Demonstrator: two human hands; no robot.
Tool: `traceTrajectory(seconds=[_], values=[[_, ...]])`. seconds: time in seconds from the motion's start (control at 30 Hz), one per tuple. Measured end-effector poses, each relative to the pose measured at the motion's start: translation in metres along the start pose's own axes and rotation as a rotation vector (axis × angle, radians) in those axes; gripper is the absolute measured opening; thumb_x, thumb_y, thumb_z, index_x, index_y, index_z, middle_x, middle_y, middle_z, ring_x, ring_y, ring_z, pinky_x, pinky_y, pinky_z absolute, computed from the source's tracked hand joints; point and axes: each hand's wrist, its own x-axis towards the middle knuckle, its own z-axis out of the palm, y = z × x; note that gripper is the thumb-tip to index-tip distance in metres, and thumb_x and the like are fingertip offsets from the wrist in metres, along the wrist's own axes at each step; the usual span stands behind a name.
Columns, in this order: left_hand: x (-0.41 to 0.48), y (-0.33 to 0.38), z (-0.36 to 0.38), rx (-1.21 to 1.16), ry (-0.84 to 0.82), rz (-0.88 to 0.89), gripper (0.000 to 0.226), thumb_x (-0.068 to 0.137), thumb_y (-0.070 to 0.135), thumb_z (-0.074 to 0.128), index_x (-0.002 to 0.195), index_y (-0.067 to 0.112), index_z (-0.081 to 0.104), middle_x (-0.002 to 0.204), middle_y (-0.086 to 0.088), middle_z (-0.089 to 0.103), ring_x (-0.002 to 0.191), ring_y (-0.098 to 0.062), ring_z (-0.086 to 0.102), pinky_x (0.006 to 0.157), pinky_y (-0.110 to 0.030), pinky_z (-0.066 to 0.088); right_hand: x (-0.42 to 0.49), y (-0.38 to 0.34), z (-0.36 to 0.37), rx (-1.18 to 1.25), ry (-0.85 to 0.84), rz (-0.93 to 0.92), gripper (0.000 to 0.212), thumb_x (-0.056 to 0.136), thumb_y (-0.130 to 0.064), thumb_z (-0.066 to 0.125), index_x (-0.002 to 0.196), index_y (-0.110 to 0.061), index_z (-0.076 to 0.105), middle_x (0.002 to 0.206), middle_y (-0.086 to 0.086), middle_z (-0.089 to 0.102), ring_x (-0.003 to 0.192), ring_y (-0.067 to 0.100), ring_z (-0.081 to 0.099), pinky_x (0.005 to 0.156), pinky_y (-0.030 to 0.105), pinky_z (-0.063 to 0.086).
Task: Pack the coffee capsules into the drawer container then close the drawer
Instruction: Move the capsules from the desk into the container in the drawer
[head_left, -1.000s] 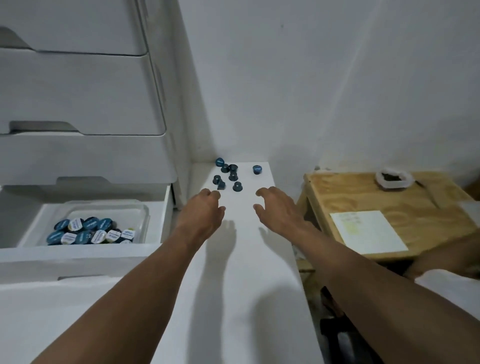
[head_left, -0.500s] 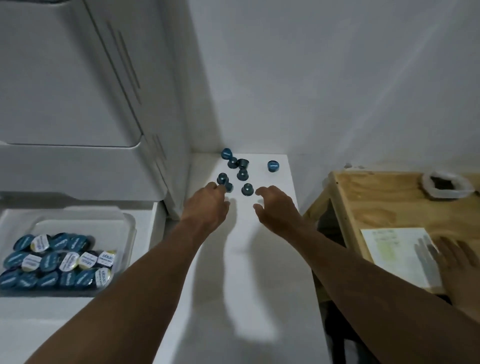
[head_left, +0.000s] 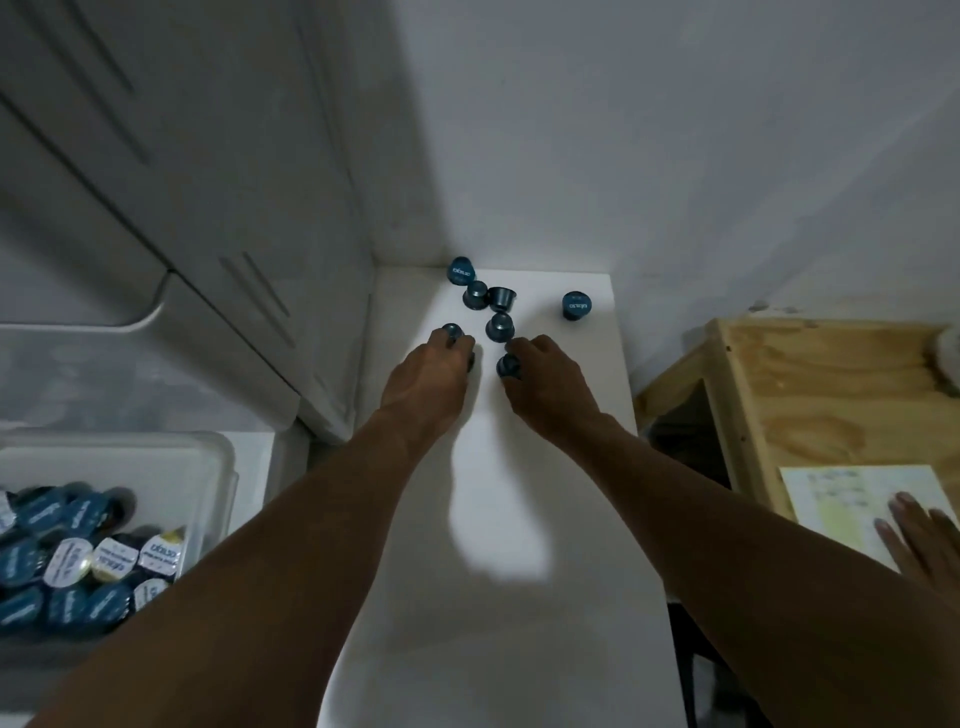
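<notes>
**Both hands on loose capsules at shelf's far end**

Head view: left hand (head_left: 426, 384) fingers curl over a blue capsule (head_left: 452, 332); right hand (head_left: 550, 387) fingers pinch another capsule (head_left: 508, 365). Four more capsules (head_left: 500, 326) lie just beyond on the white shelf (head_left: 498, 519). Drawer container (head_left: 208, 467), lower left, open, holds many capsules.

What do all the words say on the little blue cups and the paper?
Nothing here can be read for sure.
far capsule: one white word on the lid, upside down, too blurred.
right capsule: one white word on the lid, too blurred.
capsule lids in the container: printed words, too blurred.
paper: faint print, unreadable.
</notes>
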Motion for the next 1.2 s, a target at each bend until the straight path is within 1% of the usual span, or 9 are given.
traceTrajectory(seconds=[0.2, 0.33, 0.5, 0.63, 0.77, 0.93, 1.0, 1.07, 1.2], values=[[0.02, -0.006, 0.009, 0.009, -0.082, -0.031, 0.038, 0.088, 0.006, 0.05, 0.125, 0.011, 0.048, 0.124, -0.014, 0.044, 0.101, -0.034, 0.055, 0.084, -0.037, 0.047, 0.014, 0.008, 0.012, -0.022, -0.027, 0.013, 0.031, 0.091, -0.015, 0.049, 0.121, -0.008, 0.053, 0.113, 0.015, 0.055, 0.096, 0.034, 0.057, 0.079, 0.035, 0.044], [0.024, -0.01, 0.015, -0.017, -0.06, -0.012, 0.03, 0.089, 0.006, 0.05, 0.119, 0.009, 0.051, 0.12, -0.013, 0.045, 0.098, -0.034, 0.055, 0.077, -0.033, 0.044, 0.018, 0.015, 0.019, -0.059, -0.019, -0.003, 0.027, 0.09, -0.014, 0.05, 0.114, -0.005, 0.058, 0.107, 0.015, 0.059, 0.094, 0.033, 0.057, 0.079, 0.037, 0.048], [0.023, -0.012, 0.022, -0.077, -0.036, -0.039, 0.027, 0.093, 0.009, 0.046, 0.119, 0.006, 0.05, 0.124, -0.014, 0.045, 0.102, -0.034, 0.052, 0.08, -0.036, 0.043, 0.021, 0.018, 0.021, -0.065, -0.012, -0.008, 0.023, 0.09, -0.016, 0.052, 0.108, -0.004, 0.06, 0.1, 0.014, 0.059, 0.09, 0.031, 0.055, 0.075, 0.035, 0.045], [0.02, -0.013, 0.024, -0.072, 0.024, -0.022, 0.03, 0.089, 0.012, 0.051, 0.118, 0.005, 0.052, 0.117, -0.015, 0.049, 0.101, -0.031, 0.051, 0.081, -0.037, 0.047, 0.016, 0.019, 0.019, -0.036, -0.004, -0.01, 0.018, 0.089, -0.017, 0.055, 0.1, -0.004, 0.06, 0.095, 0.012, 0.058, 0.084, 0.029, 0.055, 0.07, 0.034, 0.042], [0.01, -0.002, 0.012, -0.141, 0.0, -0.047, 0.041, 0.083, 0.011, 0.056, 0.121, 0.005, 0.044, 0.107, -0.013, 0.057, 0.093, -0.033, 0.055, 0.073, -0.033, 0.04, 0.005, 0.013, 0.011, 0.015, 0.018, 0.039, 0.012, 0.088, -0.013, 0.051, 0.089, -0.003, 0.057, 0.089, 0.01, 0.053, 0.075, 0.026, 0.051, 0.061, 0.03, 0.036], [-0.013, 0.01, -0.005, -0.101, -0.007, -0.058, 0.025, 0.086, 0.014, 0.052, 0.109, 0.006, 0.051, 0.108, -0.014, 0.056, 0.094, -0.034, 0.054, 0.071, -0.031, 0.033, -0.019, 0.002, -0.011, 0.001, 0.039, -0.039, 0.009, 0.078, -0.004, 0.054, 0.072, 0.003, 0.056, 0.08, 0.015, 0.055, 0.082, 0.027, 0.049, 0.067, 0.038, 0.042], [-0.026, 0.015, -0.013, -0.074, 0.007, -0.033, 0.021, 0.087, 0.019, 0.054, 0.105, 0.007, 0.057, 0.112, -0.012, 0.054, 0.096, -0.031, 0.055, 0.076, -0.031, 0.038, -0.03, -0.003, -0.022, -0.036, 0.071, -0.089, 0.009, 0.075, -0.004, 0.056, 0.077, 0.003, 0.061, 0.077, 0.016, 0.059, 0.088, 0.028, 0.051, 0.07, 0.04, 0.043], [-0.041, 0.021, -0.023, -0.046, 0.043, 0.009, 0.023, 0.087, 0.024, 0.056, 0.105, 0.009, 0.06, 0.116, -0.012, 0.052, 0.099, -0.029, 0.054, 0.082, -0.03, 0.04, -0.044, -0.008, -0.033, -0.032, 0.101, -0.103, 0.022, 0.074, -0.003, 0.056, 0.093, 0.003, 0.065, 0.081, 0.017, 0.062, 0.087, 0.031, 0.053, 0.074, 0.041, 0.043], [-0.081, 0.039, -0.048, 0.004, 0.118, 0.062, 0.029, 0.091, 0.027, 0.055, 0.113, 0.008, 0.057, 0.116, -0.011, 0.057, 0.103, -0.027, 0.052, 0.081, -0.028, 0.034, -0.083, -0.019, -0.055, 0.087, 0.175, -0.111, 0.031, 0.075, -0.002, 0.055, 0.106, -0.002, 0.052, 0.076, 0.012, 0.063, 0.074, 0.033, 0.054, 0.069, 0.039, 0.043]])
